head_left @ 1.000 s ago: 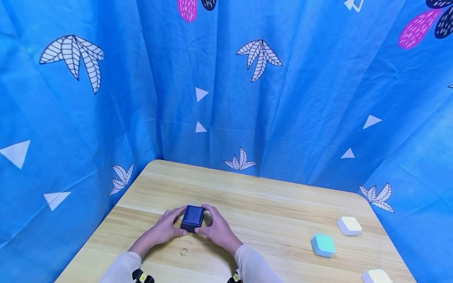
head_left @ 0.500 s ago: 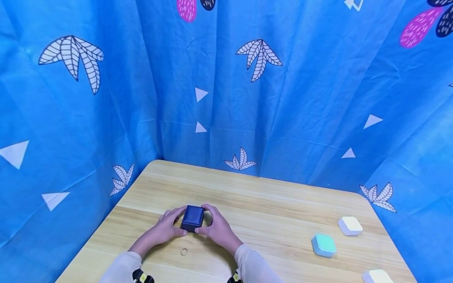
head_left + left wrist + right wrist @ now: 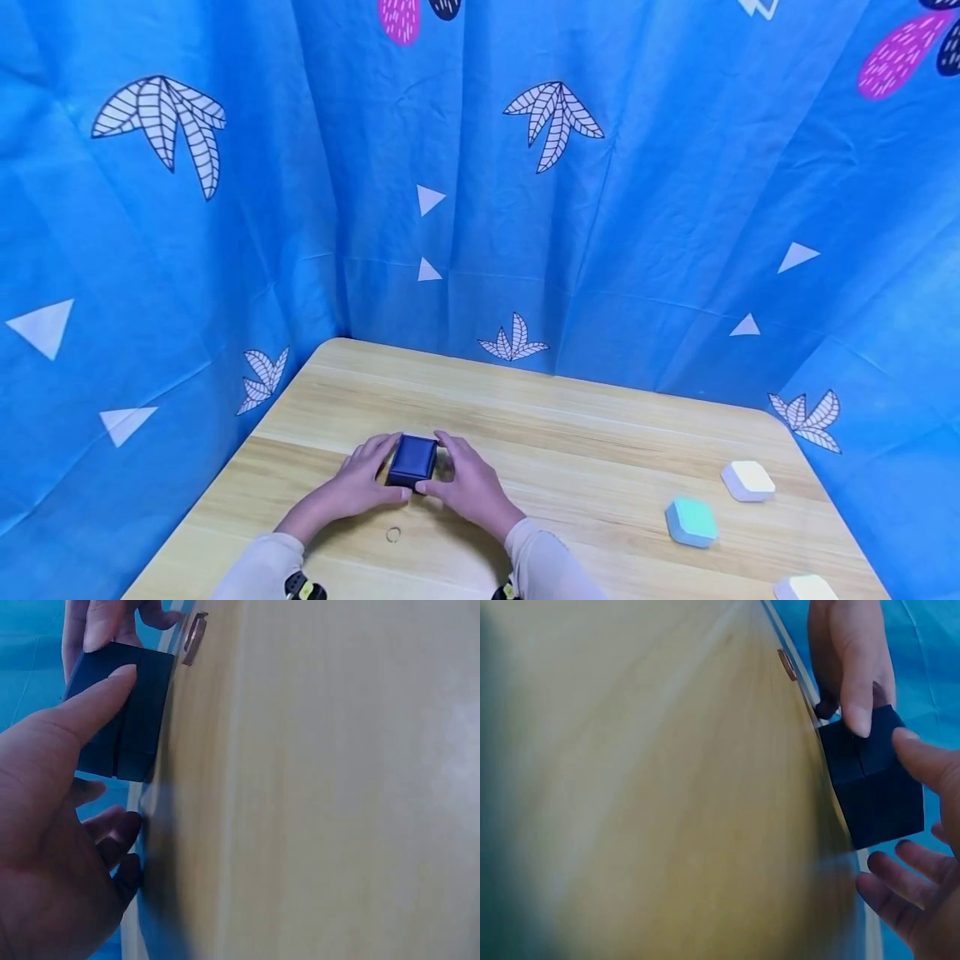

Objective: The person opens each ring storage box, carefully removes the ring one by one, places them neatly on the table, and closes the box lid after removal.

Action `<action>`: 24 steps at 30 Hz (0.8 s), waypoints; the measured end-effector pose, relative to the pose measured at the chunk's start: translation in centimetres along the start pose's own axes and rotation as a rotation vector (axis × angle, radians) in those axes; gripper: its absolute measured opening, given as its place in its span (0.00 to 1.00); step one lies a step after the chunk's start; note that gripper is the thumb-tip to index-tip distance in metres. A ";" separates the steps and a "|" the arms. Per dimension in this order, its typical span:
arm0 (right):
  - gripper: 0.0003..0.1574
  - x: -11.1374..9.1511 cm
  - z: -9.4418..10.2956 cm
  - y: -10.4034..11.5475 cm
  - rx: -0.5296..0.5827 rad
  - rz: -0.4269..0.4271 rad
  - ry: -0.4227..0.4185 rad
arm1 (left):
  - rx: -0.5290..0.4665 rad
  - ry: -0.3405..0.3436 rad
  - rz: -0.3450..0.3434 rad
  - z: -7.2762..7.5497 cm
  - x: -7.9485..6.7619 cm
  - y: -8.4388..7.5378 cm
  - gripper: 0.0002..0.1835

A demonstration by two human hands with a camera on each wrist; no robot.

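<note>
A small dark-blue ring box (image 3: 413, 457), its lid down, sits on the wooden table between both hands. My left hand (image 3: 358, 485) holds it from the left, the thumb pressed on its near face and a fingertip at the far corner. From the right, my right hand (image 3: 474, 490) grips it the same way, thumb tip beside the left one. The seam between lid and base of the box (image 3: 149, 712) shows in the left wrist view, with the left thumb lying across it. A thin gold-coloured ring (image 3: 393, 534) lies on the table just on the near side of the box.
To the right lie a turquoise rounded block (image 3: 692, 522), a white one (image 3: 747, 481) behind it and another white one (image 3: 806, 588) at the near edge. A blue patterned curtain (image 3: 480, 208) hangs behind and beside the table (image 3: 570, 467).
My left thumb has slid a little to the right along the near face of the box, closer to the right thumb. The view has shifted slightly; the ring lies still.
</note>
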State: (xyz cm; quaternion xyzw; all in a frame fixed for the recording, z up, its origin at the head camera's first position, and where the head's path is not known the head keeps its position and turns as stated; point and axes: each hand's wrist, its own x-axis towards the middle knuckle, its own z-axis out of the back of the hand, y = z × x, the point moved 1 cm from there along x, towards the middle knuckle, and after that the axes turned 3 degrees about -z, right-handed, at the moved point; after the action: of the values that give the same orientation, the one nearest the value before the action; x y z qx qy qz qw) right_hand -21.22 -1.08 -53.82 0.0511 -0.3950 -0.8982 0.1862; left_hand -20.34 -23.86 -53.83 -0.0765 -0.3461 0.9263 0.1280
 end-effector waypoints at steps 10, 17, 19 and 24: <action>0.50 -0.6 1.3 -0.1 -0.134 0.035 -0.033 | 0.022 -0.005 -0.052 0.8 -0.6 -0.9 0.53; 0.49 -0.9 2.5 -0.7 -0.272 0.058 -0.067 | 0.040 -0.015 -0.046 1.0 -0.1 -2.3 0.52; 0.50 -1.1 2.9 -0.9 -0.304 0.075 -0.077 | 0.056 -0.021 -0.048 1.0 0.0 -2.6 0.52; 0.53 -1.5 3.6 -1.4 -0.389 0.079 -0.090 | 0.132 -0.026 -0.072 0.7 0.5 -3.1 0.51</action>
State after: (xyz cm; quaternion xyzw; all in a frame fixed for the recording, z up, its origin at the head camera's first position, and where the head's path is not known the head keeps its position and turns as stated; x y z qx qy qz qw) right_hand -21.12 2.85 -52.42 -0.0412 -0.2238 -0.9509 0.2097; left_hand -20.40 -21.86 -51.28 -0.0436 -0.2884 0.9428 0.1613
